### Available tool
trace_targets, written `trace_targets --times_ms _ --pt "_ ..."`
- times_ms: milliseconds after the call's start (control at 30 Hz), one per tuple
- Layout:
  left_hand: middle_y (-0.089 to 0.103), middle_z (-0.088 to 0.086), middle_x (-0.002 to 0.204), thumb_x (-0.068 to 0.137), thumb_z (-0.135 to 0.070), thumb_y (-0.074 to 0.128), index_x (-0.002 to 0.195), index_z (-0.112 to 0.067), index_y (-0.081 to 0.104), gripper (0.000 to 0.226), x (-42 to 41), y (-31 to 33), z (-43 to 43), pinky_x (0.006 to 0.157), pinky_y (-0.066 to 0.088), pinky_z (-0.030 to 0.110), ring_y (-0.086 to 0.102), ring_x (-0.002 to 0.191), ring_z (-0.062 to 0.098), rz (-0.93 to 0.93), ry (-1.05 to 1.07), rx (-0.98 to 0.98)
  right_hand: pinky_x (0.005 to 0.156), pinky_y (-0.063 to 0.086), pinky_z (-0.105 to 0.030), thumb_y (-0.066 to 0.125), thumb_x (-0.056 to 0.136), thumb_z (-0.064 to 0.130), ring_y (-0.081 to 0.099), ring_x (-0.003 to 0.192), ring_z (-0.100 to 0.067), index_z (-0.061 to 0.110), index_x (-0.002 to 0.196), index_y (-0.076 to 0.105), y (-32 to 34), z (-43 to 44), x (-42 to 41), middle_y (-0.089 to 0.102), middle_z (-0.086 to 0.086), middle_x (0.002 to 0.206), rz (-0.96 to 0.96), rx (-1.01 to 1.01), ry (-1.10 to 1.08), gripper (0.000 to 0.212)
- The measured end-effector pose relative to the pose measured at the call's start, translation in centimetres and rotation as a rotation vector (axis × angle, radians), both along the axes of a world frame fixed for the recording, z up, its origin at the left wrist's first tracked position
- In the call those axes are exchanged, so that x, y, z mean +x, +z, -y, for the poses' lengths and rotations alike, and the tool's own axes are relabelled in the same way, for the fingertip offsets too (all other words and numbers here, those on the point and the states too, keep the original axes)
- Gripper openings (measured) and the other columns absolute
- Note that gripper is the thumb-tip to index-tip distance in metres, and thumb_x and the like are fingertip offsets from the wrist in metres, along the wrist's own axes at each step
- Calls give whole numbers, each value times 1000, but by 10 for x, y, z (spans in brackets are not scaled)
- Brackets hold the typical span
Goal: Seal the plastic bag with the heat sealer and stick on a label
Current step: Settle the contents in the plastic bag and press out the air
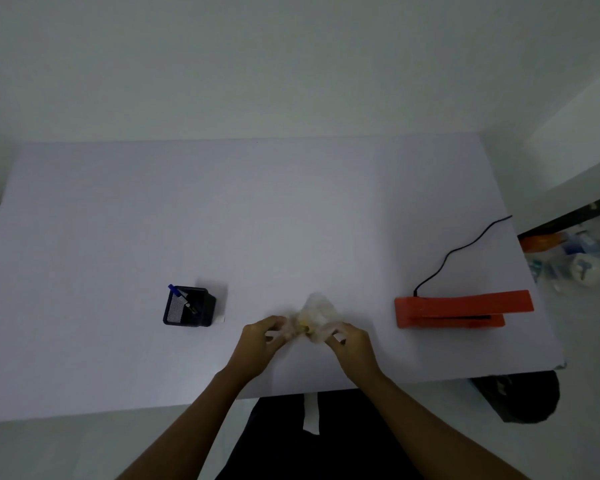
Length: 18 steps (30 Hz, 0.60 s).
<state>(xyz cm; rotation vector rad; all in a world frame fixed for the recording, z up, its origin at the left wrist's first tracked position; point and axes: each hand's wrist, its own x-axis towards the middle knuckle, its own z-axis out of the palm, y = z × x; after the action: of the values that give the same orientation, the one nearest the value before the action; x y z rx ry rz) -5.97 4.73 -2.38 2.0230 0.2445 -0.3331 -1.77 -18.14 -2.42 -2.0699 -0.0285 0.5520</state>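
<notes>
A small clear plastic bag (316, 311) with something yellowish inside lies on the white table (222, 220), near its front edge. My left hand (262, 341) pinches the bag's left side and my right hand (352, 344) pinches its right side. The orange heat sealer (461, 308) sits to the right, its arm lowered, a black cord (465, 247) running from it to the table's far right edge. I cannot make out a label.
A black mesh pen holder (189, 306) with a blue pen stands left of my hands. Off the table's right edge lie an orange item and clear packages (568, 254). A dark stool or bag (523, 396) is at the front right.
</notes>
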Motion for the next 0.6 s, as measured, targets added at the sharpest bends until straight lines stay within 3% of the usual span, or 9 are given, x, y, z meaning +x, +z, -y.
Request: trace_targets --times_ms 167,400,533,600 --pt "70 -21 88 88 -14 70 96 -18 77 11 5 -6 9 74 48 6 65 83 -7 -20 48 52 68 47 -11 72 89 20 65 84 2 14 94 74 -4 -2 5 73 8 89 -18 5 -1 8" --pt "73 -14 86 85 -15 74 93 -16 80 10 5 -10 10 71 50 9 67 74 -4 19 51 101 70 46 -6 74 87 16 65 80 9 15 90 78 -6 2 10 70 19 80 -6 -52 -3 6" --pt "71 -16 85 85 -13 74 91 -14 80 9 5 -7 6 71 49 6 65 76 -12 35 42 103 74 50 -15 75 86 20 67 77 3 15 87 77 -9 12 16 73 10 81 -18 -87 16 5" --pt "72 -13 80 85 -12 74 88 -12 80 7 6 -6 7 67 46 4 63 71 -13 46 45 112 70 48 -12 75 86 19 65 75 6 20 80 73 -7 13 18 70 15 76 -12 -87 6 7"
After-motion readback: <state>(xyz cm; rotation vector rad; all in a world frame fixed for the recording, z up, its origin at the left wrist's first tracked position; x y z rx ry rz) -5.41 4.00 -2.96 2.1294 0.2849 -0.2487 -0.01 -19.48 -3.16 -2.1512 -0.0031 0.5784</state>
